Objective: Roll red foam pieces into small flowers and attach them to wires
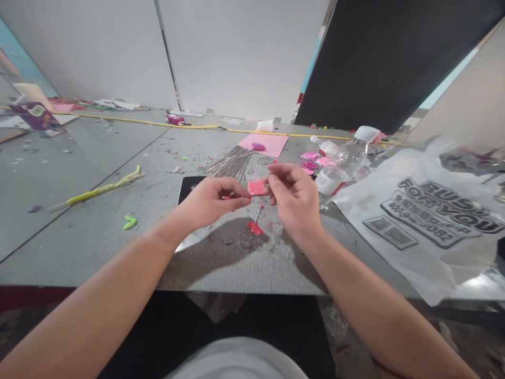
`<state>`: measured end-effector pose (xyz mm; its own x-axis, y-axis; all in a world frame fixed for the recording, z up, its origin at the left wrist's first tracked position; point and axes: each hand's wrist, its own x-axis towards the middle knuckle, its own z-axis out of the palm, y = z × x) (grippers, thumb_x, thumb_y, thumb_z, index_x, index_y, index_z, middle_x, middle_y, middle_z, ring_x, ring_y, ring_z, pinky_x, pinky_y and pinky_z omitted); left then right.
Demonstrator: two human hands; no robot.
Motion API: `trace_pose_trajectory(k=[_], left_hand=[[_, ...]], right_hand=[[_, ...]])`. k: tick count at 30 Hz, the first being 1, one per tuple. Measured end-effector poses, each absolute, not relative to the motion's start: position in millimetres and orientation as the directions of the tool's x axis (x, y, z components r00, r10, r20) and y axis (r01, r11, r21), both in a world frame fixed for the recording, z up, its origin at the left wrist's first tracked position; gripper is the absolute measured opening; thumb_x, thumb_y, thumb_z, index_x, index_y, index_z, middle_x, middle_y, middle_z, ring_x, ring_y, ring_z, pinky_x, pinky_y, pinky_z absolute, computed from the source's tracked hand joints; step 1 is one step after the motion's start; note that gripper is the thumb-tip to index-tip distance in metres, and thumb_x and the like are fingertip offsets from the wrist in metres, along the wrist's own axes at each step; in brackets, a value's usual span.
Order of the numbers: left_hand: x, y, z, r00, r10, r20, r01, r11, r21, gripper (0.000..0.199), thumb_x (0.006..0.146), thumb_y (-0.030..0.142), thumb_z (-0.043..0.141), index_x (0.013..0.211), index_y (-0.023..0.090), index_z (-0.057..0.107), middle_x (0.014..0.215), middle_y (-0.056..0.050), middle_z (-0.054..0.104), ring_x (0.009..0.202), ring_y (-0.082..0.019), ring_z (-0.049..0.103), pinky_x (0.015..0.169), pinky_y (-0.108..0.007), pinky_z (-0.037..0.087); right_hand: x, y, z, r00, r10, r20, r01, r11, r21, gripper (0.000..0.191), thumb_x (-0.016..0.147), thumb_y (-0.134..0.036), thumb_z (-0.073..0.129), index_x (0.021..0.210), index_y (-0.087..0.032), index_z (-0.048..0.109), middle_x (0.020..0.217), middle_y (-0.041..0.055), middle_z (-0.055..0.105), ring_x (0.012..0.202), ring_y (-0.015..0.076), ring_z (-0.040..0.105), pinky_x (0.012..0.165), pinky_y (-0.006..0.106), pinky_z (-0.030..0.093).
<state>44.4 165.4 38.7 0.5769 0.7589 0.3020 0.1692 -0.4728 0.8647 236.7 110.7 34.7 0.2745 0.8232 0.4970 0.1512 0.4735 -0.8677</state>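
Note:
A small coral-pink packet [256,187] is held up over the table between my two hands. My left hand [215,199] pinches its left edge with thumb and fingers, and a bit of red shows under those fingertips. At the packet's right edge, my right hand [295,197] has its thumb and fingers closed on it. Below them, a red flower-like piece on a thin wire [255,228] lies on the tabletop. A bundle of thin wires [232,162] fans out beyond my left hand, beside a dark flat object [190,185] partly covered by that hand.
Transparent plastic bottles [351,155] and pink packets [310,164] stand and lie to the right, by a white printed plastic bag [426,210]. A yellow-green wrapped stem [102,192] and a green piece [130,222] lie left. Pink paper [272,143] and a yellow cord [150,124] are farther back.

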Motion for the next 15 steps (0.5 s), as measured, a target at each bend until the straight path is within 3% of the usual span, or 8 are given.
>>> trace_pose_trajectory(k=[3,7,15], left_hand=[[37.6,180.7,33.9,0.708,0.646,0.286,0.386,-0.692,0.611,0.013,0.088,0.028,0.073,0.085,0.018,0.080,0.089,-0.006,0.073,0.076,-0.017,0.064,0.070,-0.029,0.046],[30.5,191.4,29.3,0.785,0.614,0.086,0.535,-0.741,0.407,0.018,0.087,0.014,0.065,0.092,0.017,0.082,0.099,-0.009,0.076,0.087,-0.020,0.068,0.078,-0.030,0.047],[27.9,196.4,23.3,0.859,0.510,0.034,0.459,-0.799,0.389,0.018,0.092,0.017,0.064,0.088,0.019,0.081,0.090,-0.006,0.078,0.089,-0.021,0.069,0.083,-0.030,0.045]], right_hand=[[244.7,123.7,29.4,0.277,0.853,0.443,0.202,0.399,-0.894,0.014,0.090,-0.028,0.068,0.102,-0.021,0.069,0.088,0.0016,0.071,0.073,0.0125,0.064,0.062,0.028,0.050],[247.5,131.3,27.1,0.212,0.900,0.381,0.276,0.319,-0.907,0.010,0.086,-0.024,0.066,0.094,-0.019,0.069,0.080,0.0013,0.070,0.070,0.0126,0.061,0.064,0.029,0.048],[246.0,133.9,16.8,0.035,0.944,0.328,0.381,0.291,-0.878,0.013,0.087,-0.026,0.066,0.095,-0.018,0.072,0.086,0.0041,0.074,0.071,0.0142,0.062,0.067,0.032,0.051]])
